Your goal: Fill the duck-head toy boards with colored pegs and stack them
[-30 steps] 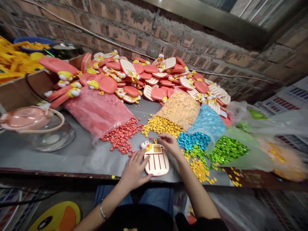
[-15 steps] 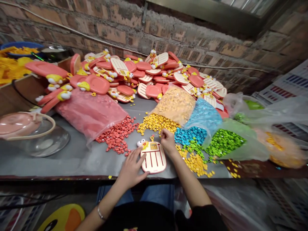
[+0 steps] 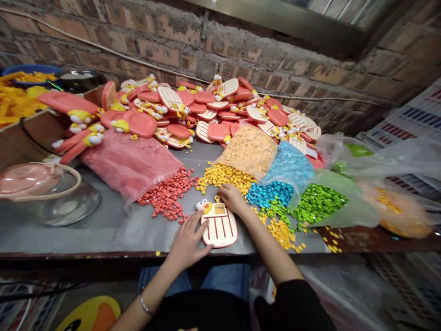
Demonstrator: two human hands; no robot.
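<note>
A cream board with red slots and a duck head (image 3: 219,229) lies flat at the table's front edge. My left hand (image 3: 188,236) rests on its left side, fingers spread, fingertips near the duck's beak. Curled at the board's top right corner is my right hand (image 3: 232,198), by the small yellow loop; whatever its fingertips hold is too small to make out. Around the board lie loose red pieces (image 3: 168,195), yellow pieces (image 3: 225,176), blue pieces (image 3: 270,194) and green pieces (image 3: 320,202).
Behind the loose pieces lie a pink bag (image 3: 131,161), an orange bag (image 3: 253,149) and a blue bag (image 3: 292,161). Many finished-looking boards (image 3: 212,132) are heaped along the brick wall. A clear container (image 3: 65,197) stands at left.
My right hand has moved left, from beside the board's upper right to its top edge near the loop. My left hand and the board have stayed in place.
</note>
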